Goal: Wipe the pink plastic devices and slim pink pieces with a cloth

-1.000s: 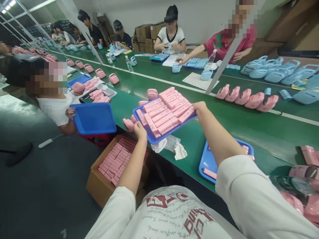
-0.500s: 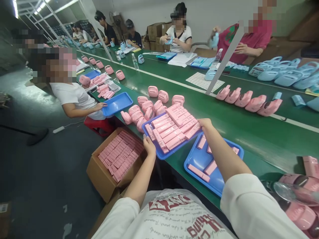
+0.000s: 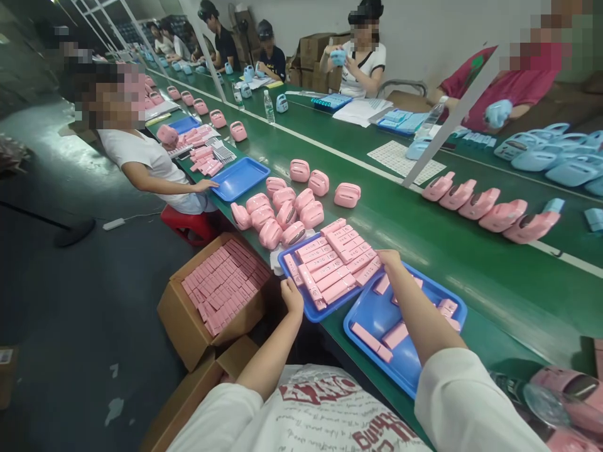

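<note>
My left hand (image 3: 292,296) grips the near left edge of a blue tray (image 3: 308,312). My right hand (image 3: 390,258) is at the tray's right end, its fingers partly hidden behind the rim and contents. Pink rectangular blocks with small printed marks (image 3: 334,285) lie in rows in this tray, some stacked on top. The tray is at the bench's near edge; whether it fully rests there I cannot tell. Under my right forearm stands a second blue tray (image 3: 372,314) with several scattered pink blocks (image 3: 372,342).
Rounded pink handled housings (image 3: 271,233) cluster beyond the tray on the green bench (image 3: 391,220). An open carton (image 3: 188,339) packed with pink blocks stands below left. A seated co-worker's hand (image 3: 206,185) touches another blue tray (image 3: 240,179). A post (image 3: 438,132) rises from the bench.
The loaded tray has come lower and nearer to me, off the cluster of pink housings, with both my hands still on it. My view has shifted slightly.
</note>
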Tool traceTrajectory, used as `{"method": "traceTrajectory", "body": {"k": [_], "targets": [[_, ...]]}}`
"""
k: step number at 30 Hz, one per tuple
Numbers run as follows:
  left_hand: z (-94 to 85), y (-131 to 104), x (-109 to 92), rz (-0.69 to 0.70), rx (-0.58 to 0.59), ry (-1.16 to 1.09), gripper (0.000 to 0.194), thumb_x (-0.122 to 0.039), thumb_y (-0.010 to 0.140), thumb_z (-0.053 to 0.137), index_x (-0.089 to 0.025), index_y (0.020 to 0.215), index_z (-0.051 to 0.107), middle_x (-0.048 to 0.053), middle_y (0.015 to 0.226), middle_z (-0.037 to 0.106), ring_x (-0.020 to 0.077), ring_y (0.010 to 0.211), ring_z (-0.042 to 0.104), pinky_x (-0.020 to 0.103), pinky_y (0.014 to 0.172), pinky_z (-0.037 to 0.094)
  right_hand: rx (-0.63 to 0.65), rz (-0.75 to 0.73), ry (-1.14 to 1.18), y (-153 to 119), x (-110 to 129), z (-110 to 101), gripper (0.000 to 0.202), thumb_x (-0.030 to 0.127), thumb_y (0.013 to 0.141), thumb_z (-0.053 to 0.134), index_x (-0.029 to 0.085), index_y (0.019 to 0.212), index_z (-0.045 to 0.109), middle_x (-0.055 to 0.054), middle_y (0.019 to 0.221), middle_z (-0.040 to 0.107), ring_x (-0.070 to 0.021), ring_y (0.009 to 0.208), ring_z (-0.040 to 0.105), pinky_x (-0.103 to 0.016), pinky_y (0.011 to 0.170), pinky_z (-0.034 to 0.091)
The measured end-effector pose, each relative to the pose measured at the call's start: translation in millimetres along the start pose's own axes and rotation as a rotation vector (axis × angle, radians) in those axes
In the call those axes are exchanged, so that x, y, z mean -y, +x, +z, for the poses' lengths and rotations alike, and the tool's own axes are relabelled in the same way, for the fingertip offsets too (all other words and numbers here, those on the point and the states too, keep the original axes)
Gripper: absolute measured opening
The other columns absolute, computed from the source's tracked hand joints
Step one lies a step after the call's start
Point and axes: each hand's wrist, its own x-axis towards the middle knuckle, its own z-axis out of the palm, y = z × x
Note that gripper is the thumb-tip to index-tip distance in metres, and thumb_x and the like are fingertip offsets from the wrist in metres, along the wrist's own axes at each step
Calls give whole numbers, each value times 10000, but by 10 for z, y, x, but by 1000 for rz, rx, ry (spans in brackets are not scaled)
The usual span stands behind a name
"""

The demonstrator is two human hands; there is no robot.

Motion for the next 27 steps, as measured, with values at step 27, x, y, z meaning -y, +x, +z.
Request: {"method": "traceTrajectory", "body": {"k": [27], "targets": [[155,61,177,-123,41,104,199,-310,879,435,-202,715,466,49,724,593,187,705,587,320,705,469,13,115,-73,404,-106,144,334,359,891,542,155,1156,553,-84,1158,566,-184,994,577,-390,842,510]]}}
